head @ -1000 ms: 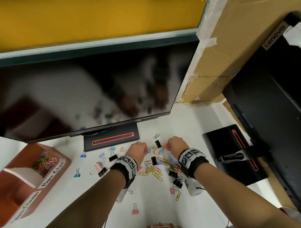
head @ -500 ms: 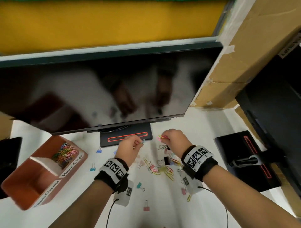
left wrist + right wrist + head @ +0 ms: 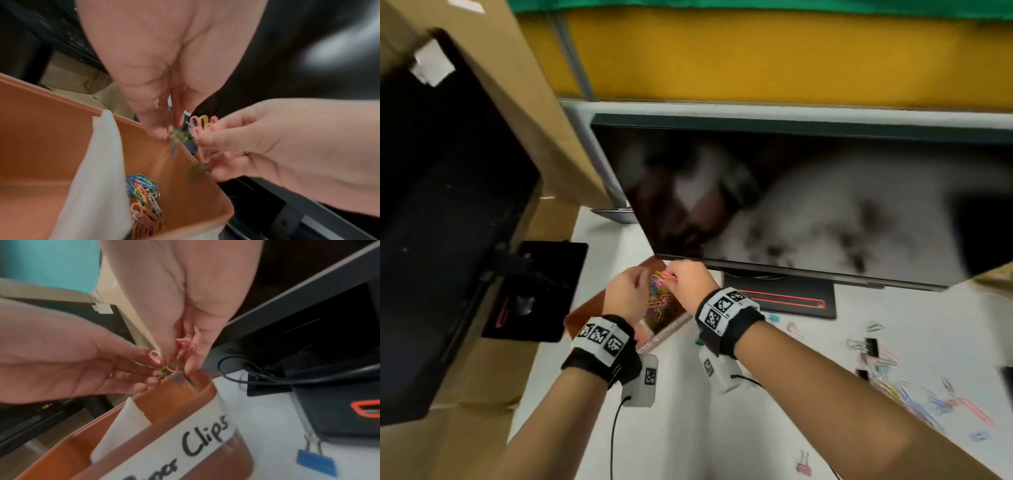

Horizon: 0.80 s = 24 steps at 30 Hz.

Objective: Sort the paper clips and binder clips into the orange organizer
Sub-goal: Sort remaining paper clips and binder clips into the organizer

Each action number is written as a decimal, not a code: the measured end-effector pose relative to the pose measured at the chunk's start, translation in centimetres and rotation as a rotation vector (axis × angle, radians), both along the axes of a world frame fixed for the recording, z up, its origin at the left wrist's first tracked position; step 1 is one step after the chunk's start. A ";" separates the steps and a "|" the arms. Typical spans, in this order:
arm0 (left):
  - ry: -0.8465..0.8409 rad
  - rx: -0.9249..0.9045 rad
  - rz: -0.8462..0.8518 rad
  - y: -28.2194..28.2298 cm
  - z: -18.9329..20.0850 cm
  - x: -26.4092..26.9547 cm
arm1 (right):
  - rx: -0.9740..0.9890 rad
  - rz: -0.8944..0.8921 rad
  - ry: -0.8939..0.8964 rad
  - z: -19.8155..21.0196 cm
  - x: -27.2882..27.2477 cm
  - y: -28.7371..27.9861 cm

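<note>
The orange organizer point(image 3: 585, 317) stands left of the monitor foot, split by a white divider point(image 3: 96, 162). Its labelled "Paper Clips" compartment point(image 3: 205, 434) holds a pile of coloured paper clips point(image 3: 144, 203). Both hands hover over that compartment's far corner. My left hand point(image 3: 638, 282) pinches a few yellowish clips point(image 3: 179, 134) at its fingertips. Blurred clips point(image 3: 194, 173) are dropping below them. My right hand point(image 3: 676, 277) grips a bunch of pink and yellow paper clips point(image 3: 202, 125), which also shows as pink clips point(image 3: 185, 344) between its fingers.
Loose paper clips and binder clips point(image 3: 876, 356) lie scattered on the white table at the right. A blue binder clip point(image 3: 316, 462) lies beside the organizer. The monitor point(image 3: 808, 205) overhangs the hands, its foot point(image 3: 780, 298) just right. A black computer case point(image 3: 448, 222) and cardboard stand left.
Both hands left the loose pile and carried paper clips leftward to the organizer. The head view swung left with them. Some clips are now falling from the left hand.
</note>
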<state>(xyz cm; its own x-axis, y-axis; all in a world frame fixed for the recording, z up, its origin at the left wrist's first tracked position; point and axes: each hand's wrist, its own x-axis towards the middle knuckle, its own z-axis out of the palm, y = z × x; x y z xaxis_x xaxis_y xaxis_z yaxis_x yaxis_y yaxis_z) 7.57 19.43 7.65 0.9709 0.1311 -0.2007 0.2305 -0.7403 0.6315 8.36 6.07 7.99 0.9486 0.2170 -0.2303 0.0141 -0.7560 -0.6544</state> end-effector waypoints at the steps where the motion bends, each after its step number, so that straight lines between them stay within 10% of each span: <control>1: -0.009 0.015 -0.011 0.3 0.2 0.0 | 0.017 0.006 0.014 -0.2 0.1 0.5; 10: -0.119 -0.222 -0.219 -2.8 1.5 -1.2 | 0.217 -0.094 -0.072 -0.5 -4.3 -6.1; 24: 0.106 -0.117 -0.887 -23.5 -4.7 -8.6 | -0.115 -0.571 0.070 -4.9 -19.4 -29.2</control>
<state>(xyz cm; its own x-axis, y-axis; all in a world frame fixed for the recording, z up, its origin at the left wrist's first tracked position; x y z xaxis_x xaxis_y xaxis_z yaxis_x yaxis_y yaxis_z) -1.03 -4.05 2.90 0.6812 -0.6844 -0.2599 -0.3333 -0.6060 0.7223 -11.03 -23.11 3.13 0.8894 -0.3544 -0.2888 -0.4572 -0.6974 -0.5520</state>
